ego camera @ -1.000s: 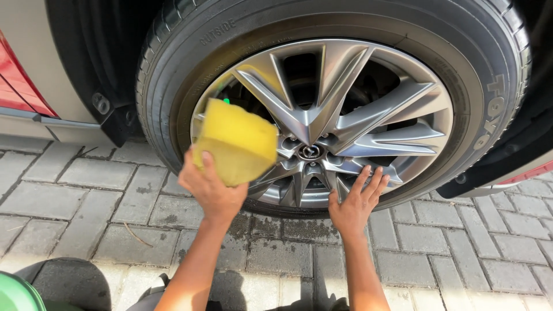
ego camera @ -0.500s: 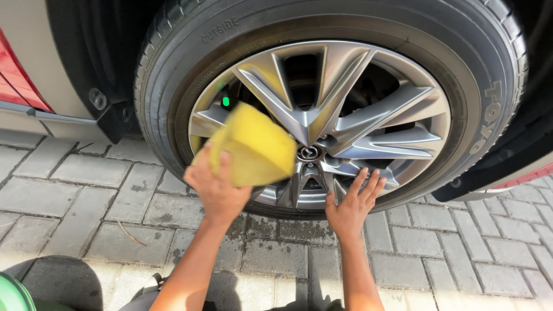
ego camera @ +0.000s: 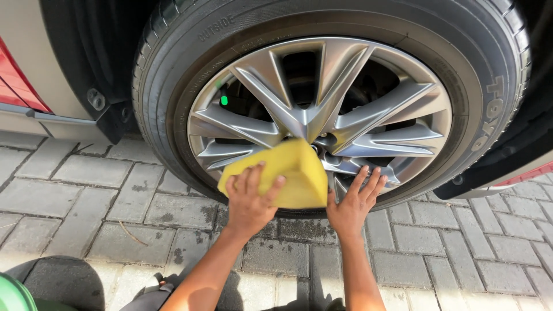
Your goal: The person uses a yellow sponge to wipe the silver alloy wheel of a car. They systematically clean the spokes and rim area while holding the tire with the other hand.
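Yellow sponge [ego camera: 288, 175] front and centre, a thick wedge-shaped block, pressed flat against the lower part of the silver alloy wheel [ego camera: 322, 115], just below the hub where the spokes meet. The left hand [ego camera: 249, 200] grips it from beneath and behind, fingers curled up over its near face, thumb tucked under the bottom edge.

Right beside it, the right hand [ego camera: 352, 203] lies open, fingers spread wide and pointing up, palm on the lower rim of the wheel, touching the sponge's right corner or very nearly so. It holds nothing.

Above both hands, the spokes fan outward from the hub, with dark gaps between them; a small green spot shows in one gap up and to the left of the left hand. Around the wheel runs the black tyre [ego camera: 173, 69], its sidewall wrapping over and beyond both hands, its bottom resting on the ground just past the fingertips.

Below the wrists, grey brick paving [ego camera: 115, 213], damp and stained in patches near the tyre. Left of the left hand, well apart, the car body [ego camera: 29, 75], beige with a red strip, and the dark wheel arch beside it. Down by the left elbow, at the frame's corner, a sliver of a green bucket [ego camera: 11, 295]. Beyond the right hand, more dark bodywork curves behind the tyre.
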